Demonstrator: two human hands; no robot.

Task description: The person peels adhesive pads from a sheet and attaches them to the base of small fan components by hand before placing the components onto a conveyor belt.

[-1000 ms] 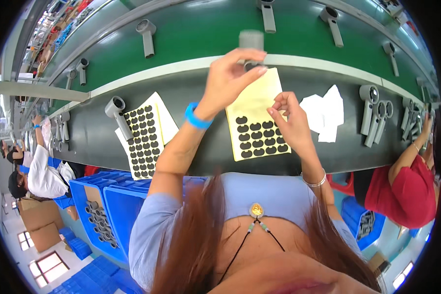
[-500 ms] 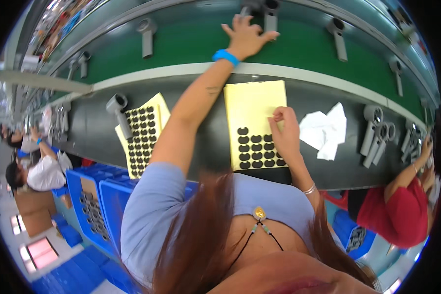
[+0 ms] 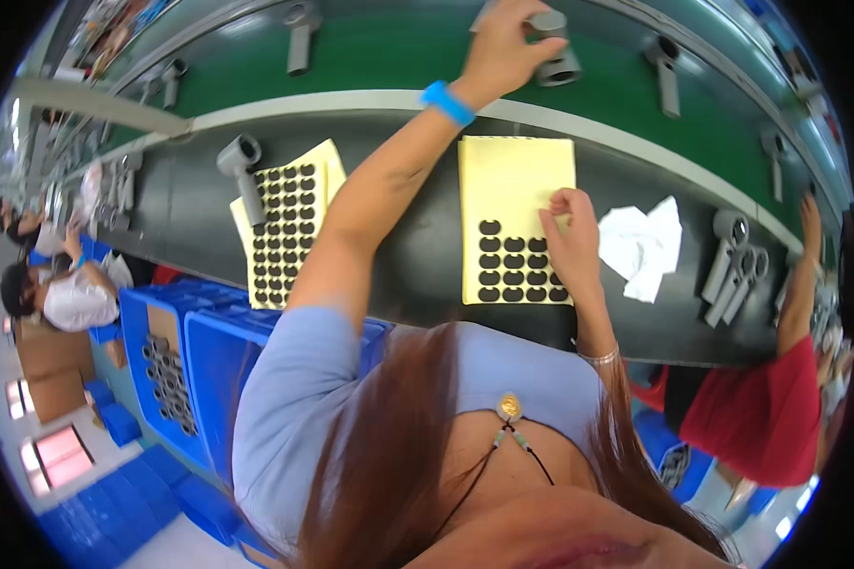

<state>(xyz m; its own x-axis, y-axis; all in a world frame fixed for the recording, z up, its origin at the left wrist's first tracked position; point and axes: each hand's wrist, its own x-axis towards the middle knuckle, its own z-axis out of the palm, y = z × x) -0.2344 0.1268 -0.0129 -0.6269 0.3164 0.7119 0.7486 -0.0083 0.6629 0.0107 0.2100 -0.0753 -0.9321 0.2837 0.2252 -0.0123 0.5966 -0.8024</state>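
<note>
My left hand (image 3: 508, 59) reaches out over the green conveyor belt, thumb and fingers closed around a grey hair-dryer-shaped housing (image 3: 549, 26). Just below that housing another round grey head (image 3: 560, 70) shows; I cannot tell whether the two touch. My right hand (image 3: 573, 230) rests at the right edge of a yellow sticker sheet (image 3: 517, 175), fingers curled and thumb against them. Whatever they may pinch is too small to make out. Rows of black oval stickers (image 3: 513, 262) cover the sheet's lower part, and its upper part is bare yellow.
Left of my arm, a grey housing (image 3: 241, 171) lies against a second sticker sheet (image 3: 285, 228). White crumpled paper (image 3: 640, 247) and several grey housings (image 3: 731, 266) lie to the right. Blue crates (image 3: 161, 370) stand below the table; a person in red (image 3: 754, 412) sits at right.
My left hand, spread over the belt before, has closed on a grey housing and shifted slightly right. My right hand keeps its place by the sheet. The person in red has stretched an arm toward the belt.
</note>
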